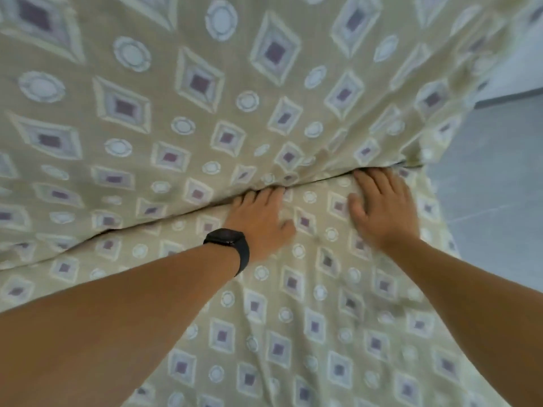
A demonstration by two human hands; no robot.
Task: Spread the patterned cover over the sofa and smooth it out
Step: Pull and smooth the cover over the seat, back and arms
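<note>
A person's 2 hands press a patterned cover (264, 83) into the crease where a sofa's seat meets its backrest; the sofa itself is hidden beneath the beige cloth, printed with diamonds and ovals, which drapes both surfaces and falls over the right end toward a grey floor (499, 177). The left hand (260, 221), a black watch (230, 245) on its wrist, and the right hand (382, 210) lie flat and near each other, fingers straight, tips tucked into the fold, clamped on nothing. The cloth looks thin, soft and light, likely to wrinkle and slide; flat palms sweeping outward from the crease probably suit it better than pinching.
</note>
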